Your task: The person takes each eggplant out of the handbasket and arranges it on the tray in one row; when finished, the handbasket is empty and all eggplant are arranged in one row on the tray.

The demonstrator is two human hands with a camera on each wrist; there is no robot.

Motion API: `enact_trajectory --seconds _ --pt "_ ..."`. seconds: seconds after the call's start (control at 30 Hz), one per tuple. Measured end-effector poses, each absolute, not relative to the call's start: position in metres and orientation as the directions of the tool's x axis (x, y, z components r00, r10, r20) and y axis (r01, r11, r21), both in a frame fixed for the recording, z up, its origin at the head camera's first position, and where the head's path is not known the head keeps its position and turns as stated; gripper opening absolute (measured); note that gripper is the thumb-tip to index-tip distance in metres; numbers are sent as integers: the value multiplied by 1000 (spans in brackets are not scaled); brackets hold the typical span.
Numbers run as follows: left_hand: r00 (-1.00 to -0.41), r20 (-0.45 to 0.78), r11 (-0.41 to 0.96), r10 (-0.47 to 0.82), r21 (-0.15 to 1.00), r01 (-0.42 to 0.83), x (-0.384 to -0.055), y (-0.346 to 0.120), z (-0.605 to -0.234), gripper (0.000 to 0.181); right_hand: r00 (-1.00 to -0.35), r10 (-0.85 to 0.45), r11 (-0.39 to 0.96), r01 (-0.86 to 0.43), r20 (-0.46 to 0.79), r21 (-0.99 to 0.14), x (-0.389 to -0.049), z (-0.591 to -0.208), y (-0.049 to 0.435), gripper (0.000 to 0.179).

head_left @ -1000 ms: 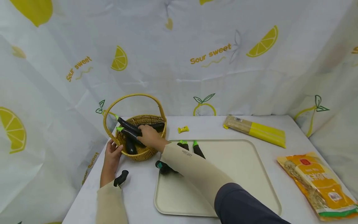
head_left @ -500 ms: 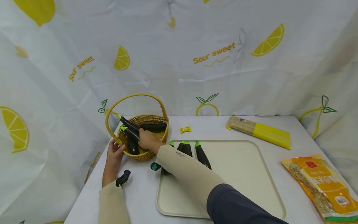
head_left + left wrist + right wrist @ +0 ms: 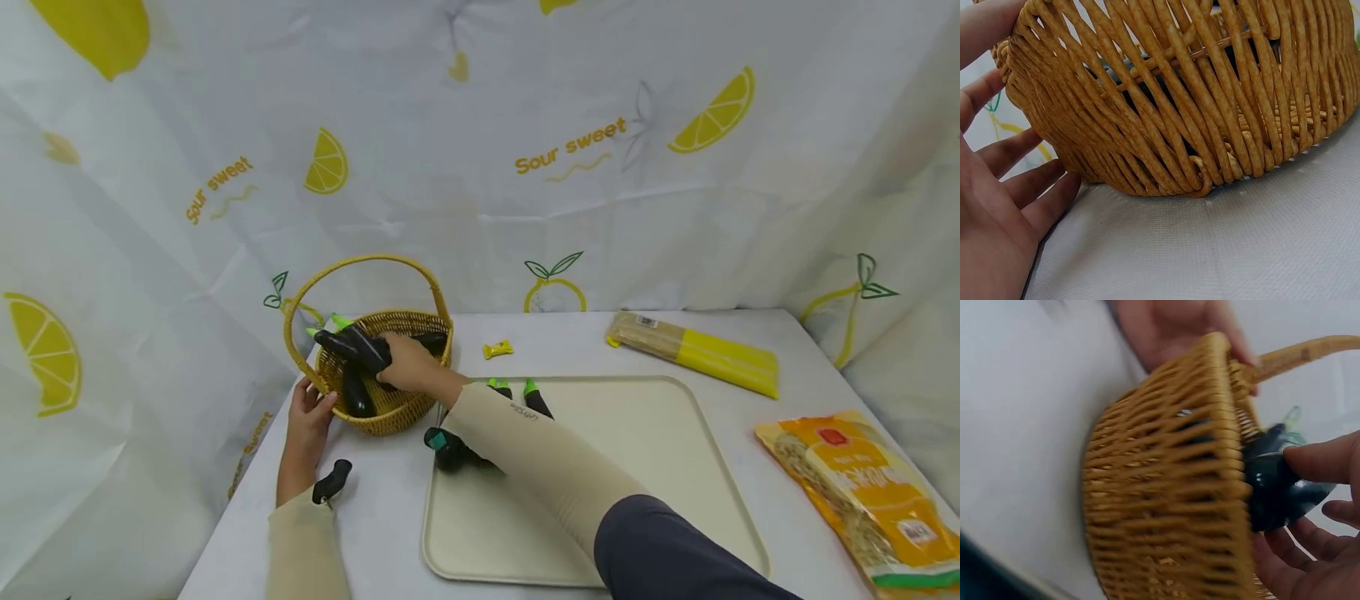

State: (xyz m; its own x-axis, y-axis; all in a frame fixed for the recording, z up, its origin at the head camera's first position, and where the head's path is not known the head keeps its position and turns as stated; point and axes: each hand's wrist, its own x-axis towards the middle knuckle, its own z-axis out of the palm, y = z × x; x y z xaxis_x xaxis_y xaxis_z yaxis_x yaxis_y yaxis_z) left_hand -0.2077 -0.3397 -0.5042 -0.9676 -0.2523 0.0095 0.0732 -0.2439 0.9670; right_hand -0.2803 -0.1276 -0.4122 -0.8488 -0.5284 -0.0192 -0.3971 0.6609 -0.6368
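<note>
My right hand (image 3: 408,362) reaches into the yellow wicker basket (image 3: 393,412) and holds a dark eggplant (image 3: 369,348) by its blunt end. Its green stem points to the back left, and it crosses over another eggplant. In the right wrist view, thumb and fingers pinch this glossy eggplant (image 3: 1275,487) just above the rim. Further eggplants, such as one at the front (image 3: 356,393), lie in the basket. My left hand (image 3: 306,425) grips the basket's left front rim; in the left wrist view its fingers (image 3: 1029,181) spread against the woven wall.
A beige tray (image 3: 600,500) lies right of the basket with several eggplants (image 3: 537,398), partly hidden by my right sleeve. Behind it are a small yellow wrapped candy (image 3: 498,348) and a yellow noodle packet (image 3: 693,354). An orange food bag (image 3: 862,492) lies far right. The basket handle (image 3: 367,258) arches overhead.
My right hand has shifted its hold to the eggplant's blunt end. That eggplant has been raised and moved toward the back, now crossing over its neighbour. The left hand has stayed on the rim.
</note>
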Motion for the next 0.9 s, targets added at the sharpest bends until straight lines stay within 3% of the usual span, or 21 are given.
enact_trajectory --seconds 0.23,0.4,0.63,0.9 --pt "-967 30 -205 -254 975 84 -207 -343 -501 65 -823 -567 475 -373 47 -797 -271 -387 -68 74" --pt "-968 46 -228 -248 968 105 -208 -343 -501 61 -854 -519 449 -308 36 -839 -260 -381 -20 72" --pt "-964 41 -238 -261 966 105 -206 -338 -498 61 -929 -369 490 -219 27 -844 -247 -388 54 68" --pt "-967 19 -263 -255 961 88 -205 -335 -501 63 -972 -217 566 -54 -85 -823 -220 -416 134 70"
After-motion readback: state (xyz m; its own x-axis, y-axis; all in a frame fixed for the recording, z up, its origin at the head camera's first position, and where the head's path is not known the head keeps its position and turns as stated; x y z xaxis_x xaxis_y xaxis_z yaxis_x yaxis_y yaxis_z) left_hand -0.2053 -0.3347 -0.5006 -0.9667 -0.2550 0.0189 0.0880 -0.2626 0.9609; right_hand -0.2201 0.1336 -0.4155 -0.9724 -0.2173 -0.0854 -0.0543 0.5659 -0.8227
